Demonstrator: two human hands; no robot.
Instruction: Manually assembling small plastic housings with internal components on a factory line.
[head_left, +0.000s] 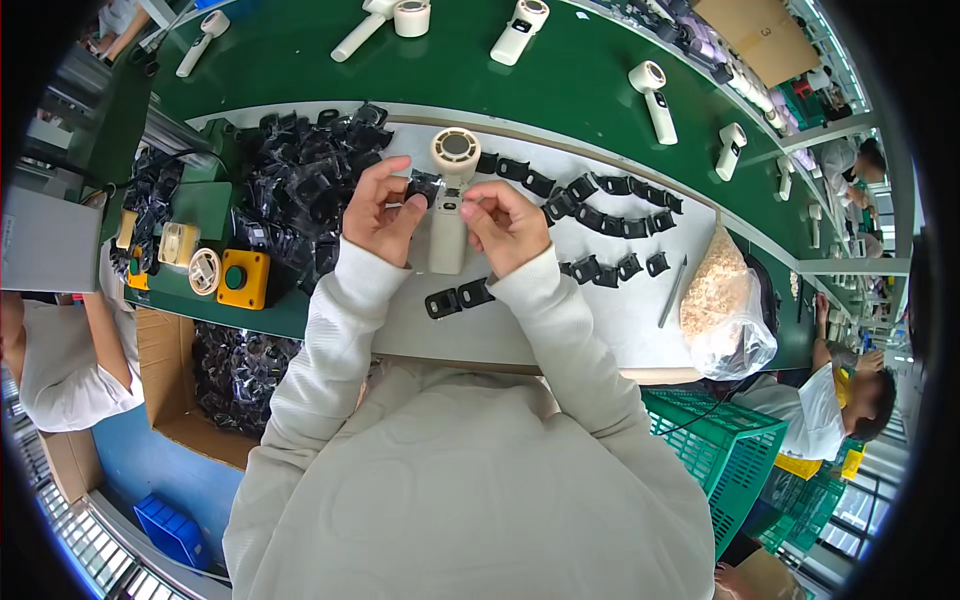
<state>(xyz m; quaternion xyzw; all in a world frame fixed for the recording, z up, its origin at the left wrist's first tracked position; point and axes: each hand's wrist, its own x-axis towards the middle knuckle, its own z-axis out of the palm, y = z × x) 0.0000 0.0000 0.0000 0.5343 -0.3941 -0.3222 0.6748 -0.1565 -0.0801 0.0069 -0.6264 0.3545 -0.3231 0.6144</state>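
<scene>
In front of me a cream handheld fan [447, 247] lies on the white work surface [560, 320], its round head pointing away and its handle toward me. My left hand [381, 212] is closed, thumb and fingers pinching a small black plastic part [424, 187] beside the fan's neck. On the other side my right hand [505, 226] has thumb and forefinger pinched at the neck's right edge; anything between those fingertips is too small to make out. Black clip-like pieces [600, 222] lie in rows to the right, with a few [460, 298] nearer me.
Bagged black parts [305, 165] are heaped at the left, near a yellow button box [243, 279]. An open carton [165, 375] stands below. Several fans [655, 102] lie on the green belt [580, 75]. A pen [672, 292], a plastic bag [722, 300] and a green crate [725, 440] are rightward. People sit on both sides.
</scene>
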